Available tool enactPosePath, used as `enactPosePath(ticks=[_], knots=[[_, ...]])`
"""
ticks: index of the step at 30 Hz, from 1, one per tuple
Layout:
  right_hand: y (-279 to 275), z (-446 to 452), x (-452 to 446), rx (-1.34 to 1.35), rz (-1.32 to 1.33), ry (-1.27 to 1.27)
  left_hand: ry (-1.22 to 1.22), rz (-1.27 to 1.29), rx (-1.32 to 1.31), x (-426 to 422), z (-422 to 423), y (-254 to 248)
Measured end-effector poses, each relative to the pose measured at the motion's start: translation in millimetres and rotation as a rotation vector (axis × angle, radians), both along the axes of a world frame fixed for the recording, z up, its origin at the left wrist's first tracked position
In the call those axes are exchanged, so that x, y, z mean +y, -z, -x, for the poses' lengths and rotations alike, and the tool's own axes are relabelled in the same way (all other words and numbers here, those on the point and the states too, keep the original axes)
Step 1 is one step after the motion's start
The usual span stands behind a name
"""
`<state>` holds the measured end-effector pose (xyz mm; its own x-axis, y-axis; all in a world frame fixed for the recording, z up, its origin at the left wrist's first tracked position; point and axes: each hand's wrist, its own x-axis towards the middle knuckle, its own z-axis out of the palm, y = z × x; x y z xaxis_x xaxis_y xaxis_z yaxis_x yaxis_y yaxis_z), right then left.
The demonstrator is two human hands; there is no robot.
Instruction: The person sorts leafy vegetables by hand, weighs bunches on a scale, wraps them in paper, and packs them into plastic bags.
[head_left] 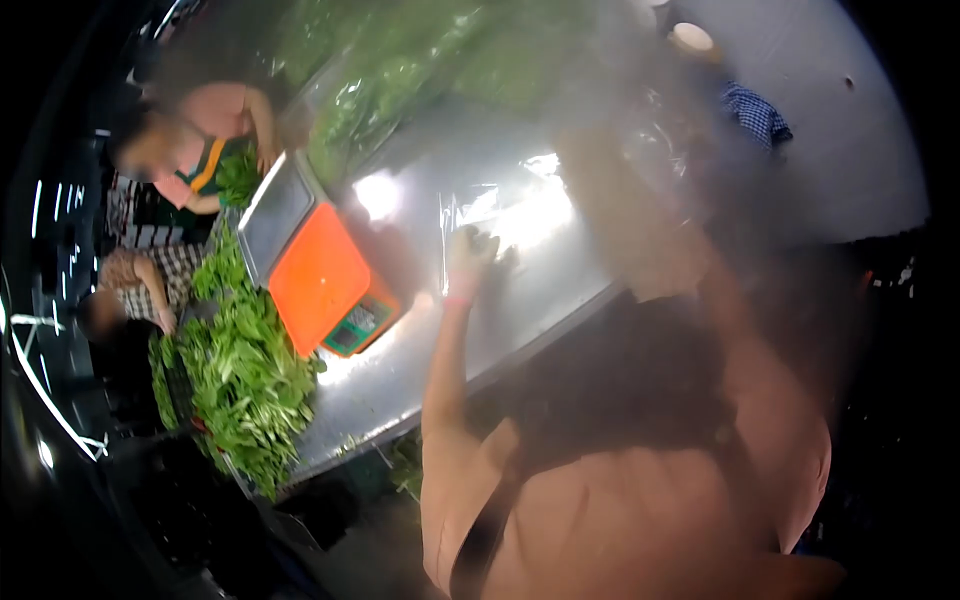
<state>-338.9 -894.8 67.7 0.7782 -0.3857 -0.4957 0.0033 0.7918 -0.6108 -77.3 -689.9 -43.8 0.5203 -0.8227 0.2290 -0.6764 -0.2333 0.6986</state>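
Note:
Haze and glare blur much of the view. My left hand [474, 252] is over the shiny metal table [540, 305], its fingers curled. Next to it are bright, thin edges that look like clear plastic film [448, 215]; I cannot make out what the fingers hold. My right hand [695, 255] is at the edge of a brown, flat piece that looks like cardboard [615, 200]; its fingers are smeared and hidden. Left of my left hand stands an orange scale [320, 275] with a grey weighing plate [277, 215] and a green display panel.
Leafy greens [255, 375] are heaped at the table's left end. More greens under clear plastic [380, 90] lie at the far side. A person in a pink top [215, 110] holds greens; another in a checked top [170, 275] reaches toward the heap. Blue checked cloth [755, 115] shows upper right.

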Motion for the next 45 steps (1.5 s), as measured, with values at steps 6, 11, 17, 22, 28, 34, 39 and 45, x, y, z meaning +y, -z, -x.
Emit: enactPosePath(ticks=[6, 11, 17, 22, 28, 34, 39, 45], knots=[[-11, -8, 2, -0.017, 0.021, -0.010, -0.002, -0.151, -0.067, 16, 1, 26], [-1, -20, 9, -0.103, -0.090, -0.060, -0.127, 0.140, -0.336, 21, -81, -75], [-27, -18, 8, -0.120, 0.062, 0.011, -0.095, 0.335, -0.179, -3, -71, -166], [-50, -10, 11, -0.035, 0.331, -0.022, 0.183, 0.064, -0.226, -24, -50, -57], [-75, -19, 24, 0.142, 0.793, -0.242, 0.200, -0.327, -0.044, -18, 3, 13], [-27, -52, 42, 0.201, 1.178, -0.545, 0.025, -0.248, 0.288, -13, 4, 21], [6, -72, 62, 0.231, 1.514, -0.756, 0.003, 0.028, 0.288, -12, -1, -28], [17, -92, 64, 0.353, 1.807, -0.760, -0.059, -0.009, 0.258, -1, -20, -14]])
